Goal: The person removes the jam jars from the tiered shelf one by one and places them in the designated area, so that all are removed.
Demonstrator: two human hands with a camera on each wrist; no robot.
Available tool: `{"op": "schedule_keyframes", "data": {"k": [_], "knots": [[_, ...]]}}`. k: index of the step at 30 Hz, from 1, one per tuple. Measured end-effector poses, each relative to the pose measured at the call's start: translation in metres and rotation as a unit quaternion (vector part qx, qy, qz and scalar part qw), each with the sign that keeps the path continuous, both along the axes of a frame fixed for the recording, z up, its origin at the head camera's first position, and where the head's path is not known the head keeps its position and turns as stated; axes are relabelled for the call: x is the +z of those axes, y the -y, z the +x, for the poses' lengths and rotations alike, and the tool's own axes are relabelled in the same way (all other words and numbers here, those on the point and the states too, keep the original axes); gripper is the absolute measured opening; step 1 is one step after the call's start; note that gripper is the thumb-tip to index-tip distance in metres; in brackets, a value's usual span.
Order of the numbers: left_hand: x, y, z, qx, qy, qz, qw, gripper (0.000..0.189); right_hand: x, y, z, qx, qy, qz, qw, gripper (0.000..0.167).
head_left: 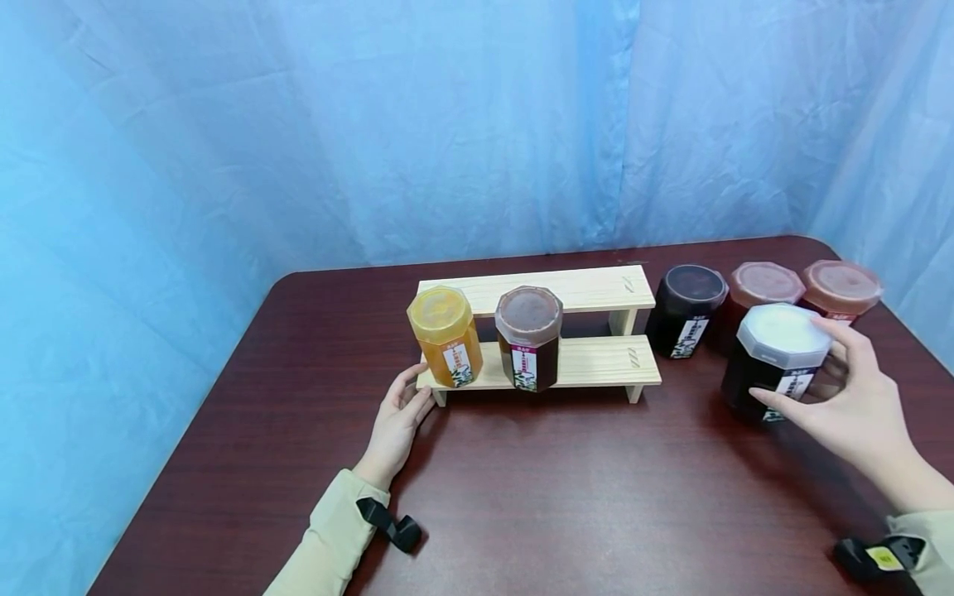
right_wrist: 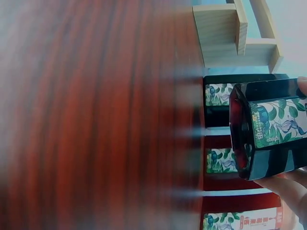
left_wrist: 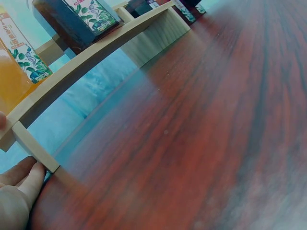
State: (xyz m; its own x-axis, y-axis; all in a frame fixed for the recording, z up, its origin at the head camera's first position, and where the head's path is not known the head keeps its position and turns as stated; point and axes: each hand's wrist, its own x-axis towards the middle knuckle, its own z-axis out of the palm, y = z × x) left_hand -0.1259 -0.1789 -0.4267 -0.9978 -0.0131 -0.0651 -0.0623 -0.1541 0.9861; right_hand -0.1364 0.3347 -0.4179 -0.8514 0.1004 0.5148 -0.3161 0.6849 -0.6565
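Observation:
My left hand (head_left: 397,424) holds the left end of a two-step wooden rack (head_left: 596,364), its fingers at the lower board's end and the front leg (left_wrist: 36,146). On the lower board stand a yellow-lidded jar (head_left: 445,335) of orange contents and a brown-lidded dark jar (head_left: 529,339). With thumb and fingers spread round it, my right hand (head_left: 857,406) grips a dark jar with a whitish lid (head_left: 782,339). That jar is tilted and raised off the table, its base showing in the right wrist view.
Behind the gripped jar stand a black-lidded jar (head_left: 686,310), a dark red jar with a pinkish lid (head_left: 766,283) and a reddish jar (head_left: 842,288). The dark wood table (head_left: 566,488) meets a blue curtain (head_left: 447,124) at its back.

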Motion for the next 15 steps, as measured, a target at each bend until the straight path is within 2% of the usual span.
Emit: {"op": "schedule_keyframes", "data": {"k": [3,7,15], "knots": [[0.0,0.0,0.0,-0.004,-0.002,-0.004,1.0,0.042,0.013,0.006,0.007,-0.002,0.009,-0.002,1.0,0.115],[0.001,0.0,0.0,-0.005,-0.003,-0.005,1.0,0.042,0.023,0.008,0.013,-0.018,0.029,0.01,0.9994,0.114],[0.0,0.0,0.0,-0.004,-0.001,-0.002,1.0,0.042,0.007,-0.023,0.006,-0.059,0.094,0.061,0.9919,0.115]]}}
